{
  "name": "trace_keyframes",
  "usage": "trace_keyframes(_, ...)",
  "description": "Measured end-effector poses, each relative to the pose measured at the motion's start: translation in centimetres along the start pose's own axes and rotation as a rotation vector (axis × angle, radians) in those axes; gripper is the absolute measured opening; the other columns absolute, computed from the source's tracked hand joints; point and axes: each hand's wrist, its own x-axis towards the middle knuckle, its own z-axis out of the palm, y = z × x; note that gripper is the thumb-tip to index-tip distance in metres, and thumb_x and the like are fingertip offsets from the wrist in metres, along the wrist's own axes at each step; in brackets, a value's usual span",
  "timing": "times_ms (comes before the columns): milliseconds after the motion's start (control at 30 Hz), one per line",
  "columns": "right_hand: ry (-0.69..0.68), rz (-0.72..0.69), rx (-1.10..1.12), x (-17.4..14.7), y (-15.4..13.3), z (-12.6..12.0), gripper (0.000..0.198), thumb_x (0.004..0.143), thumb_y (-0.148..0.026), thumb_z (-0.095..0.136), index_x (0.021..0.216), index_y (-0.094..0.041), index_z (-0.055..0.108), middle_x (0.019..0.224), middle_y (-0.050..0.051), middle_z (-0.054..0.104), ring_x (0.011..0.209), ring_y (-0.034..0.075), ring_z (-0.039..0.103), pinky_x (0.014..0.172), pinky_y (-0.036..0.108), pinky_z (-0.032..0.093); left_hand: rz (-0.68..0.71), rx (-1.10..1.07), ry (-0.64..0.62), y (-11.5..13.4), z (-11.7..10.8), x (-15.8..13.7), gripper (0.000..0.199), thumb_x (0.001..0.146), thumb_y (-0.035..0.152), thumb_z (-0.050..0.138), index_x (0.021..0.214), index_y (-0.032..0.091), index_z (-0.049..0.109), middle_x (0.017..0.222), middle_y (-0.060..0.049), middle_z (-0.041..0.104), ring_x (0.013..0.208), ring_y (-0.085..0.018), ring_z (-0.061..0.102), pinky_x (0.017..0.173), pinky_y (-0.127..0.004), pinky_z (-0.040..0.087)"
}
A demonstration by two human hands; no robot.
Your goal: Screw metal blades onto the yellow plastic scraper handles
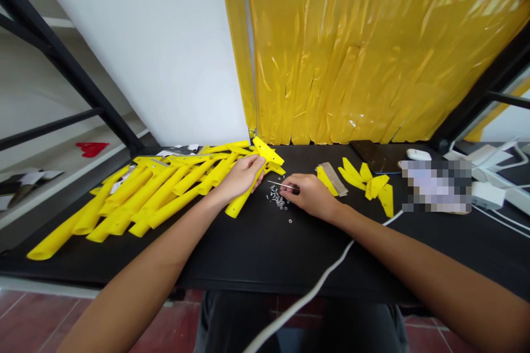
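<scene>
My left hand (pixel 244 176) is closed around a yellow plastic tube with a flat, holed head (pixel 268 151), its open lower end pointing toward me. In my right hand (pixel 308 193), pinched fingers hold a slim pointed metal tool (pixel 278 183), its tip directed left toward the yellow part. The tool's grip is hidden, so its exact kind is unclear. Beneath the tip, small screws and nuts (pixel 278 198) are scattered on the black table (pixel 232 248). Left of my left hand, many similar yellow tubes (pixel 136 193) lie in a heap.
Flat yellow pieces (pixel 372 185) lie right of my right hand, beside a grey-brown strip (pixel 333 176). Farther right are a dark tablet-like slab (pixel 376 155), a white case (pixel 418 154) and a charger (pixel 488 195). A white cable (pixel 318 281) crosses the table's front edge.
</scene>
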Motion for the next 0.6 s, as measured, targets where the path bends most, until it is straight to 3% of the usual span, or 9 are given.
trace_keyframes(200, 0.21, 0.128, 0.302, -0.2, -1.5, -2.0, 0.013, 0.085, -0.033, 0.071, 0.09, -0.021, 0.073, 0.081, 0.001, 0.073, 0.057, 0.011, 0.048, 0.055, 0.026, 0.038, -0.042, -0.133, -0.13, 1.2, 0.3, -1.1, 0.011, 0.093, 0.026, 0.055, 0.084, 0.021, 0.051, 0.079, -0.002, 0.061, 0.052, -0.01, 0.055, 0.04, -0.024, 0.043)
trace_keyframes(300, 0.271, 0.174, 0.333, -0.1, -1.6, -3.2, 0.02, 0.081, -0.038, 0.075, 0.093, -0.022, 0.077, 0.081, 0.002, 0.074, 0.053, 0.011, 0.04, 0.051, 0.027, 0.033, -0.053, -0.192, -0.184, 1.7, 1.1, -1.8, 0.013, 0.093, 0.032, 0.06, 0.089, 0.022, 0.054, 0.075, 0.0, 0.059, 0.052, -0.01, 0.054, 0.039, -0.024, 0.043)
trace_keyframes(400, 0.29, 0.183, 0.338, 0.1, -0.9, -4.3, 0.026, 0.081, -0.044, 0.075, 0.092, -0.021, 0.078, 0.084, 0.003, 0.075, 0.054, 0.011, 0.042, 0.052, 0.028, 0.034, -0.063, -0.17, -0.211, 1.7, 1.5, -2.0, 0.021, 0.094, 0.038, 0.063, 0.086, 0.021, 0.054, 0.068, 0.001, 0.056, 0.048, -0.01, 0.052, 0.039, -0.024, 0.044)
trace_keyframes(467, 0.239, 0.189, 0.301, 0.2, -0.1, -4.7, 0.026, 0.081, -0.045, 0.074, 0.089, -0.021, 0.078, 0.085, 0.004, 0.076, 0.059, 0.013, 0.05, 0.056, 0.028, 0.039, -0.081, -0.144, -0.181, 1.6, 1.3, -1.9, 0.024, 0.094, 0.038, 0.064, 0.081, 0.021, 0.054, 0.064, 0.001, 0.055, 0.047, -0.01, 0.052, 0.038, -0.024, 0.043)
trace_keyframes(600, -0.043, 0.234, 0.131, 0.1, 1.4, -4.0, 0.021, 0.082, -0.042, 0.071, 0.078, -0.022, 0.077, 0.065, -0.001, 0.067, 0.061, 0.014, 0.054, 0.061, 0.027, 0.041, -0.142, -0.071, -0.083, 1.5, 0.0, -1.1, 0.028, 0.094, 0.035, 0.063, 0.072, 0.02, 0.053, 0.06, 0.001, 0.053, 0.043, -0.009, 0.048, 0.035, -0.024, 0.04)
